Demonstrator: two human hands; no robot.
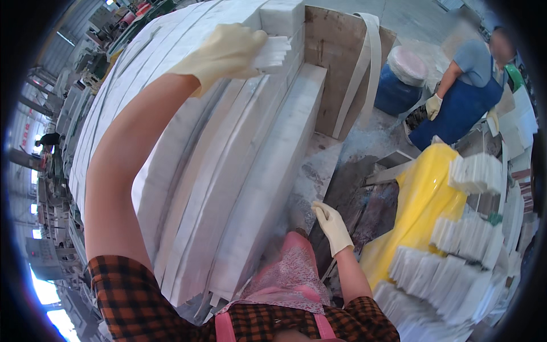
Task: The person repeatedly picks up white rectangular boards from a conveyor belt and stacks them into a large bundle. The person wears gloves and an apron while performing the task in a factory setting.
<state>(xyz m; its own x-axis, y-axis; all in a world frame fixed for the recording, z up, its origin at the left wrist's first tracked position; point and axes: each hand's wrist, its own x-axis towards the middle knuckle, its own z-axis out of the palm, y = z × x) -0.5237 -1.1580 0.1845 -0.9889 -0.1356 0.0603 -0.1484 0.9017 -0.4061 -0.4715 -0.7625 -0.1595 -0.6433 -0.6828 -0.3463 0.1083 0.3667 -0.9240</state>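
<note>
My left hand (225, 54), in a cream rubber glove, reaches far forward over the white stone blocks. Its fingers are closed round a small bundle of thin white stone strips (273, 55), beside a white block (282, 20) at the top of the pile. My right hand (332, 227), gloved alike, hangs low near my pink apron (293, 268). Its fingers are loosely stretched, and nothing shows in them. The long white slabs (268, 171) lie in stepped rows below my left arm.
A brown board (330, 62) with a pale strap (364, 68) stands at the pile's far end. To the right are a blue drum (396, 91), a yellow sheet (424, 199) and stacks of white strips (439, 273). A person in a blue apron (464, 108) works at the far right.
</note>
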